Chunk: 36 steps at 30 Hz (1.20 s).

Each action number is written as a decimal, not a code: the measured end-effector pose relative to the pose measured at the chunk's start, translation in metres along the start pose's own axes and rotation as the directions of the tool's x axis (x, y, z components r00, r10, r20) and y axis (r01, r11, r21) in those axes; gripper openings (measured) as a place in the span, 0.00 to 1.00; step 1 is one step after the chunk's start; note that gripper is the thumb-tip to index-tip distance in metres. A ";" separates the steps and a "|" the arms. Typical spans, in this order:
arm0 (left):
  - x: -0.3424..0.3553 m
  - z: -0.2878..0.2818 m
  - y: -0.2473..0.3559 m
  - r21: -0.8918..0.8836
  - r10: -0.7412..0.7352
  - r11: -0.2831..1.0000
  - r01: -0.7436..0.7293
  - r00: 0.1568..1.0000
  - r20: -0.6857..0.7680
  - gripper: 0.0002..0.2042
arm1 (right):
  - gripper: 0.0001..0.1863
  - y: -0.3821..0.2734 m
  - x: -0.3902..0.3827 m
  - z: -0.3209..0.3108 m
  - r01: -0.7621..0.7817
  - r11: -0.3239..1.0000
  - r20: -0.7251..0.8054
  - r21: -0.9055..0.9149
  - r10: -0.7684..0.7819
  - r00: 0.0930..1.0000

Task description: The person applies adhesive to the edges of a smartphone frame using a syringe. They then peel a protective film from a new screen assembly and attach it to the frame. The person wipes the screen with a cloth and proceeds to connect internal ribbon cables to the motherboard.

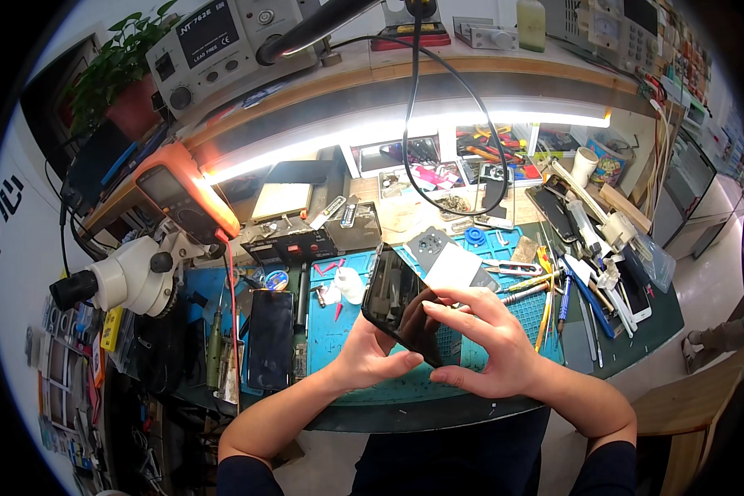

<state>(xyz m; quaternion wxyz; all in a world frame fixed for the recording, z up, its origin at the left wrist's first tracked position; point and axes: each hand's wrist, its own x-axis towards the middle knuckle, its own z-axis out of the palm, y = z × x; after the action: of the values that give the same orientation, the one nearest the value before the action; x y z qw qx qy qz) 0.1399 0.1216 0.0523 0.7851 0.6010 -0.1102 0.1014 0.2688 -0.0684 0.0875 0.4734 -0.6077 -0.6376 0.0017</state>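
A black smartphone with a glossy dark face is tilted above the blue work mat. My left hand is closed around its lower left side, with the thumb along the near edge and the other fingers mostly hidden behind the phone. Fingertips of my right hand touch the phone's right side and glossy face. That hand's fingers are spread, and its thumb points toward the phone's near end. Another dark phone lies flat on the bench to the left.
Tweezers, screwdrivers and pens crowd the right of the mat. A white microscope and an orange multimeter stand at the left. A black cable loops down over the bench. Behind the phone is a small white bottle.
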 end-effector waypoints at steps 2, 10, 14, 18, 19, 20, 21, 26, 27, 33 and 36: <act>0.000 0.000 0.000 0.001 -0.003 1.000 0.003 1.000 -0.003 0.37 | 0.38 0.000 0.000 0.000 0.002 1.000 0.000 -0.005 -0.002 1.000; -0.002 -0.003 -0.001 0.028 0.001 1.000 -0.001 1.000 0.011 0.37 | 0.37 0.000 0.000 0.001 0.001 1.000 0.000 -0.006 -0.001 1.000; -0.003 0.000 -0.002 0.010 0.011 1.000 -0.011 1.000 -0.011 0.37 | 0.37 -0.001 0.000 0.000 -0.002 1.000 -0.004 -0.012 0.002 1.000; -0.003 -0.003 -0.002 0.024 -0.012 1.000 0.012 1.000 -0.004 0.37 | 0.37 -0.001 -0.001 0.001 -0.002 1.000 -0.003 -0.021 0.002 1.000; -0.003 -0.004 -0.003 0.029 -0.017 0.999 0.017 1.000 0.001 0.37 | 0.37 -0.001 -0.001 0.001 -0.002 1.000 -0.003 -0.020 0.002 1.000; -0.003 -0.004 -0.004 0.024 -0.018 1.000 0.018 1.000 0.000 0.37 | 0.37 -0.001 -0.001 0.001 -0.003 1.000 -0.003 -0.021 0.003 1.000; -0.003 -0.005 -0.005 0.020 -0.018 1.000 0.018 1.000 -0.002 0.37 | 0.37 -0.002 0.000 0.001 -0.003 1.000 -0.002 -0.022 0.003 1.000; -0.002 -0.003 -0.003 0.016 -0.030 0.999 0.030 0.999 -0.012 0.37 | 0.37 -0.002 0.000 0.000 -0.006 0.999 0.004 -0.040 0.007 1.000; -0.002 -0.003 -0.002 0.028 -0.029 0.999 0.029 1.000 -0.005 0.37 | 0.37 -0.003 0.000 0.000 -0.006 0.999 0.005 -0.042 0.006 1.000; 0.000 -0.001 -0.004 0.045 0.007 0.999 -0.005 0.999 -0.041 0.38 | 0.37 -0.001 -0.003 0.002 -0.026 0.997 0.007 -0.069 0.026 1.000; -0.002 -0.005 -0.010 0.022 -0.016 1.000 0.018 0.997 -0.078 0.37 | 0.37 0.002 -0.003 0.004 -0.028 0.998 0.000 -0.064 0.028 1.000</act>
<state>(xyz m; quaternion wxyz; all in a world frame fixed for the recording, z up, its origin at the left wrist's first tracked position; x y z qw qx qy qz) 0.1413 0.1235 0.0410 0.7826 0.6066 -0.0732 0.1194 0.2675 -0.0676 0.0822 0.4534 -0.6315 -0.6289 -0.0118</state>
